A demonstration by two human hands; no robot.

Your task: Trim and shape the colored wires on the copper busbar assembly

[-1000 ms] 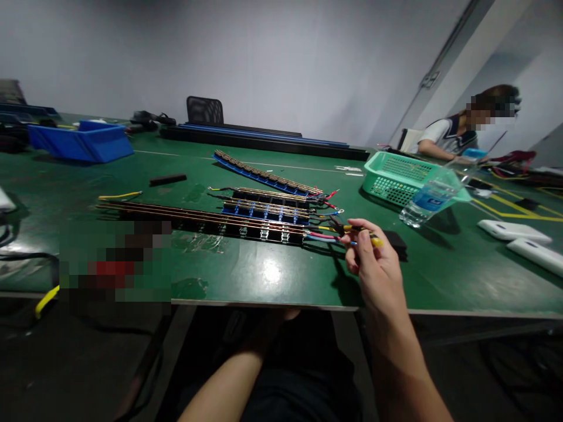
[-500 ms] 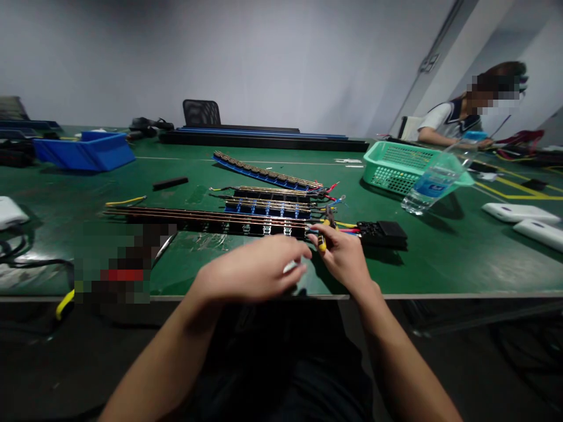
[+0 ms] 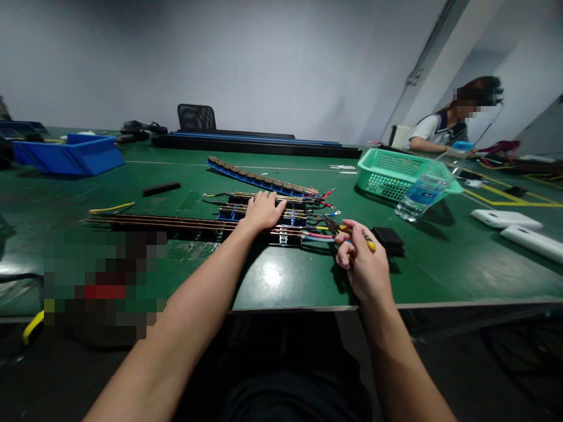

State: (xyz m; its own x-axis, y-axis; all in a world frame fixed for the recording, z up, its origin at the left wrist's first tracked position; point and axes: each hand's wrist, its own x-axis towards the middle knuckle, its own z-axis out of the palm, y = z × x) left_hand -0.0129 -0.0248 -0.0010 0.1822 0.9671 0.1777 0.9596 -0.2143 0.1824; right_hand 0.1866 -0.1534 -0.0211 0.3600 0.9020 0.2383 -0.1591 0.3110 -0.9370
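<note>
My left hand [image 3: 264, 211] lies with fingers spread over the short blue and black strips [image 3: 226, 212], which carry brass-coloured bars. Its forearm crosses a long black strip with copper-coloured bars [image 3: 176, 223]. In my right hand [image 3: 365, 264] is a pair of pliers with yellow handles [image 3: 370, 244], its dark jaws close to the wires at the strips' right ends. Red and blue wires [image 3: 323, 238] run from the long strip towards a black block [image 3: 387, 239] behind that hand. A curved blue strip [image 3: 259, 174] rests farther back.
A green basket [image 3: 378, 179] stands at the right with a clear water bottle [image 3: 416, 199] leaning by it. White devices [image 3: 505, 219] lie at far right, a blue bin [image 3: 70, 155] at left. Long black bars [image 3: 259, 146] lie at the back. A co-worker [image 3: 440, 129] sits back right.
My left hand has moved forward from the near side of the long strip onto the short strips. My right hand has shifted slightly right with the pliers.
</note>
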